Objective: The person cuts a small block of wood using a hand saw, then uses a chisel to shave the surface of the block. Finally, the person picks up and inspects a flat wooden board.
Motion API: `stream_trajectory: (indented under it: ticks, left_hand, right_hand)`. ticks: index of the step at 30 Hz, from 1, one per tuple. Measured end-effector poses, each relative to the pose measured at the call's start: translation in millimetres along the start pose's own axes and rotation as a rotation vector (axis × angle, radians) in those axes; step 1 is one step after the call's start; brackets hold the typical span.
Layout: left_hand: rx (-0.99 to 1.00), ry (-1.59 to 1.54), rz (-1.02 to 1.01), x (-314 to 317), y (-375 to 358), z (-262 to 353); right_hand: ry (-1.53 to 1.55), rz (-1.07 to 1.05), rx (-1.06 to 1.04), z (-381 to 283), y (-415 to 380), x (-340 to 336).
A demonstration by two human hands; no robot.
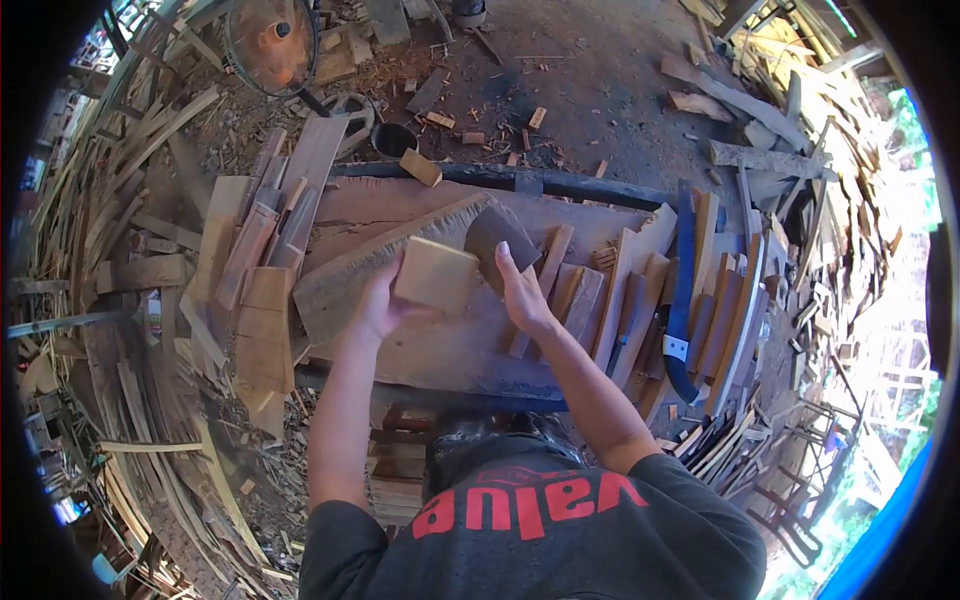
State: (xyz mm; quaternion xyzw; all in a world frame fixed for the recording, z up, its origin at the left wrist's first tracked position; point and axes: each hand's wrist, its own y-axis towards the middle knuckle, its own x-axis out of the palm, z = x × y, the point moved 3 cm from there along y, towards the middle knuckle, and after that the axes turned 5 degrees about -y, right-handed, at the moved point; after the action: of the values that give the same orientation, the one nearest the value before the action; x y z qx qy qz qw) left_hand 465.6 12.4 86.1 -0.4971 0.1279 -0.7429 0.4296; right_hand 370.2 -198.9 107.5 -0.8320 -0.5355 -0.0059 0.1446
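Both my hands are over the wooden workbench. My left hand grips a pale, square-faced wooden block by its left side. In my right hand is a dark brown flat-faced piece, with my thumb laid along its face and the other fingers hidden behind it. The two pieces are side by side, their near edges almost meeting in this view. Beneath them a wide, rough-edged plank lies slantwise across the bench.
Right of my hands lie several wood strips and a long blue-bladed saw. Stacked boards cover the bench's left end. Beyond the bench stand a fan and a dark bucket. Scrap wood litters the ground.
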Motion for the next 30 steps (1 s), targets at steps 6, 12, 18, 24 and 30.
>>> stream_trajectory:
  ticks: [6,12,18,24,30]
  left_hand:
    - [0.492,0.810,0.701,-40,31,11]
    - [0.868,1.303,1.170,38,20,-18]
    - [0.502,1.219,1.390,48,46,-10]
    - [0.631,1.450,1.135,43,51,-11]
    - [0.635,1.427,1.240,52,46,-7]
  right_hand:
    - [-0.265,0.073,-0.185,16,7,4]
    - [-0.212,0.218,-0.225,10,-1,-5]
    - [-0.448,-0.074,-0.186,29,28,30]
    - [-0.443,0.121,-0.409,39,25,43]
    - [-0.384,-0.065,-0.051,41,30,39]
